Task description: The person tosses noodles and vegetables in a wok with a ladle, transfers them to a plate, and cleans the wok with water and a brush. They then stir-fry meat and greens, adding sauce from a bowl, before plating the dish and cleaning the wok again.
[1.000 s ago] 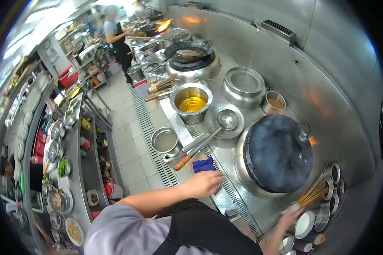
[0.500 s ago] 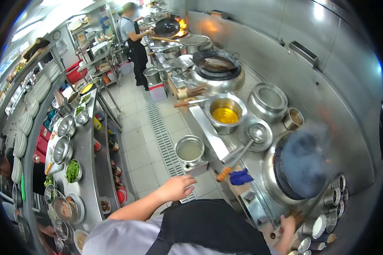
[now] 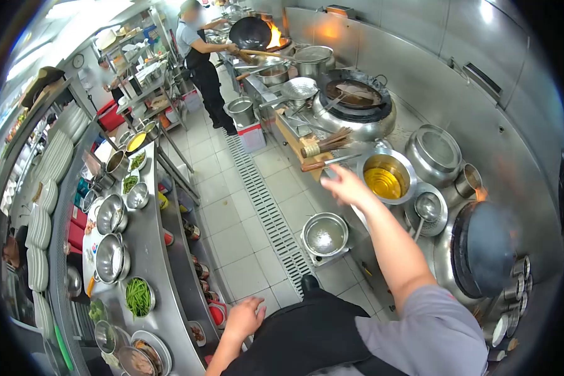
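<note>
My right hand point(image 3: 346, 187) is stretched forward past the stainless pot of golden oil point(image 3: 384, 182), with its fingers apart. Just beyond the fingertips lies a wooden-handled tool point(image 3: 313, 166), and a bamboo wok brush point(image 3: 323, 144) rests a little farther on. I see no object held in that hand. My left hand point(image 3: 244, 318) hangs low between the counter and my apron, fingers loosely bent, holding nothing. To the right, a ladle point(image 3: 427, 205) lies in a perforated strainer point(image 3: 442, 219). Smoke drifts over the dark wok point(image 3: 467, 250).
A pot of cloudy liquid point(image 3: 324, 235) stands on the floor side by a drain grate point(image 3: 263, 200). The left counter point(image 3: 163, 307) carries bowls and green vegetables point(image 3: 138, 297). A co-worker point(image 3: 200, 62) tosses a wok point(image 3: 250, 34) over flames. A lidded pot point(image 3: 433, 150) sits by the wall.
My right hand has moved from beside the smoking wok, forward and left past the oil pot. The view has shifted left. My left hand is now lower.
</note>
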A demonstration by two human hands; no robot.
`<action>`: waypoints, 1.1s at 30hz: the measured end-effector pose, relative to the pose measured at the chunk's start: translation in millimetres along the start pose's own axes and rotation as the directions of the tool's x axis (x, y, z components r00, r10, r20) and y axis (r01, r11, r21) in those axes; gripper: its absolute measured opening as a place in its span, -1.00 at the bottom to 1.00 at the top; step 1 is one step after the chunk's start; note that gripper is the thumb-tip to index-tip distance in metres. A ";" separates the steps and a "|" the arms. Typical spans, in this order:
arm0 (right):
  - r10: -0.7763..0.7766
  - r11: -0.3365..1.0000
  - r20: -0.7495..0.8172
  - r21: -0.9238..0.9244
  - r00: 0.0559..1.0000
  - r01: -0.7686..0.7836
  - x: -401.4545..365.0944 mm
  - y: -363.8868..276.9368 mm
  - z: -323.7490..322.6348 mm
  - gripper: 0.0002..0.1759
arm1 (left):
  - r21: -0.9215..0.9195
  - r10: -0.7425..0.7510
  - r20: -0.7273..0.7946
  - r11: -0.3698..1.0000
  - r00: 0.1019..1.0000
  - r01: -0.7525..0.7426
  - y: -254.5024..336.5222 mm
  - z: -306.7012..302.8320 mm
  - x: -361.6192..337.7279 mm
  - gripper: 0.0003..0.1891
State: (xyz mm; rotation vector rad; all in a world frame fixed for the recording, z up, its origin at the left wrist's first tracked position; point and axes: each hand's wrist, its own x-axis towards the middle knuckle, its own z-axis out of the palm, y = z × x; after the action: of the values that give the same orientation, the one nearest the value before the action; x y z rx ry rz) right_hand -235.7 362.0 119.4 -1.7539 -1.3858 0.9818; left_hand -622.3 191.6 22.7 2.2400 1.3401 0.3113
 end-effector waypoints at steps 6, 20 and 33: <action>0.195 0.909 -0.391 0.417 0.899 -0.016 218.9 28.4 17.5 0.02 | 0.031 -0.439 0.219 0.896 0.872 0.443 -56.2 21.5 -79.1 -0.68; 0.299 0.834 -0.566 -0.236 0.768 -0.498 385.2 73.2 -118.2 -0.64 | 0.011 -0.756 0.358 0.590 0.548 0.807 -132.8 -3.0 24.6 -0.66; 0.435 0.865 -0.509 0.465 0.743 -0.189 415.4 51.5 -234.3 -0.83 | -0.001 -0.690 0.397 0.659 0.605 0.752 -156.6 -16.3 116.9 -0.67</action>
State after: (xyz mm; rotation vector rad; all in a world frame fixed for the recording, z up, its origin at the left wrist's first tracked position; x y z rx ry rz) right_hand 53.8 744.4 127.2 -1.7978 -0.4485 0.6987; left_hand -690.7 358.7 -53.9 1.3342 1.7860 -0.2757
